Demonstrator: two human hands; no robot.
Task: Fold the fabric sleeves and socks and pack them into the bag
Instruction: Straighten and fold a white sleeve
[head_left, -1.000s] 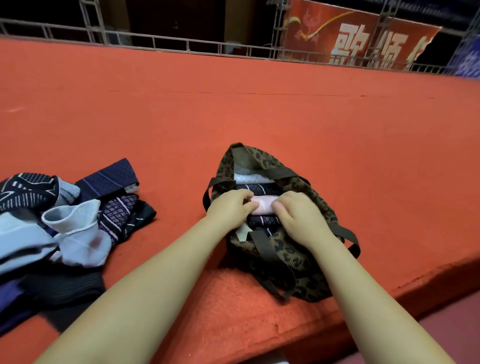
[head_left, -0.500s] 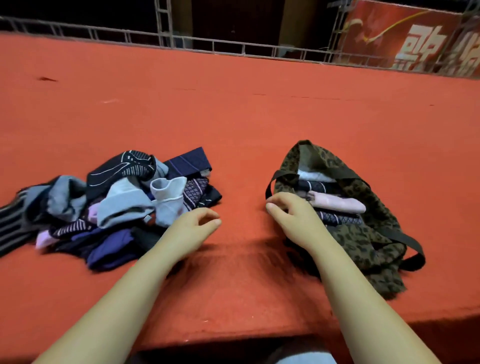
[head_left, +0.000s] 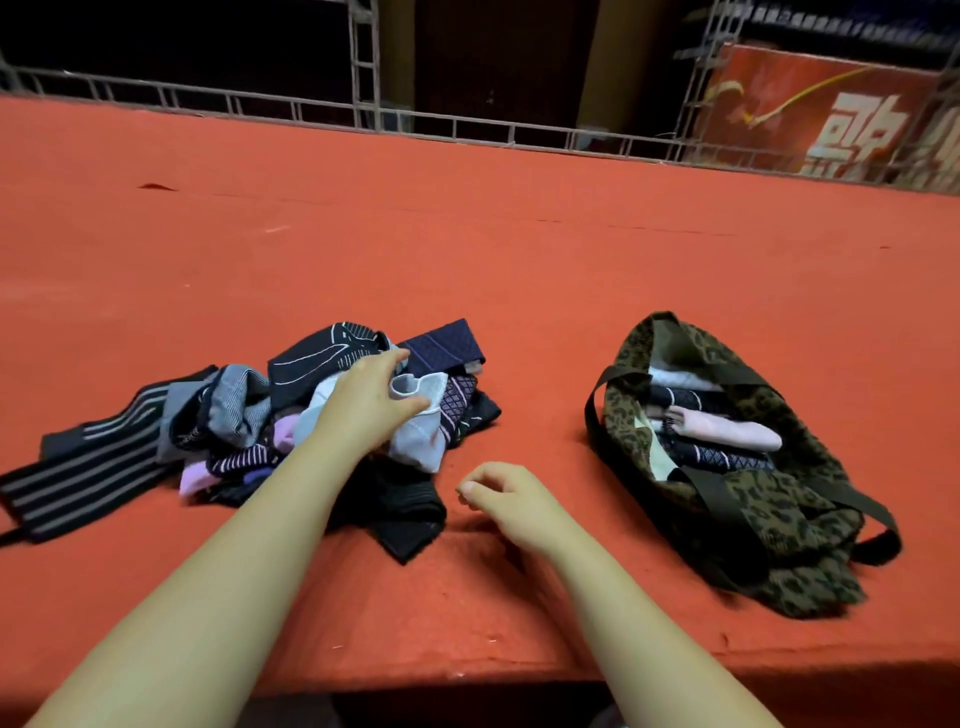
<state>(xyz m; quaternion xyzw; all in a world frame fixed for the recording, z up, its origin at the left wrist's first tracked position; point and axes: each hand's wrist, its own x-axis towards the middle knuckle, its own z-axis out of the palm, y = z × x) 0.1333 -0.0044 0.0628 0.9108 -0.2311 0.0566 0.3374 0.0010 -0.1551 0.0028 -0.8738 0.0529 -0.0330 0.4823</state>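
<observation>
A loose pile of socks and fabric sleeves (head_left: 244, 431) lies on the red surface at the left, mostly dark, striped and grey. My left hand (head_left: 366, 402) is over the pile, its thumb and fingers spread around the cuff of a pale grey sock (head_left: 421, 426). A leopard-print bag (head_left: 769, 519) lies open at the right with folded pieces inside, a pink one (head_left: 727, 431) on top. My right hand (head_left: 511, 501) hovers low between pile and bag, fingers loosely curled, holding nothing.
The red carpeted platform (head_left: 519, 249) stretches far back to a metal railing (head_left: 467, 127). A red banner (head_left: 831, 119) with white characters stands at the back right. The platform's front edge (head_left: 467, 680) runs just below my forearms.
Both hands have left the bag, where they pressed in the pink piece. My left hand has reached the pile's grey sock; my right hand has drifted left off the bag.
</observation>
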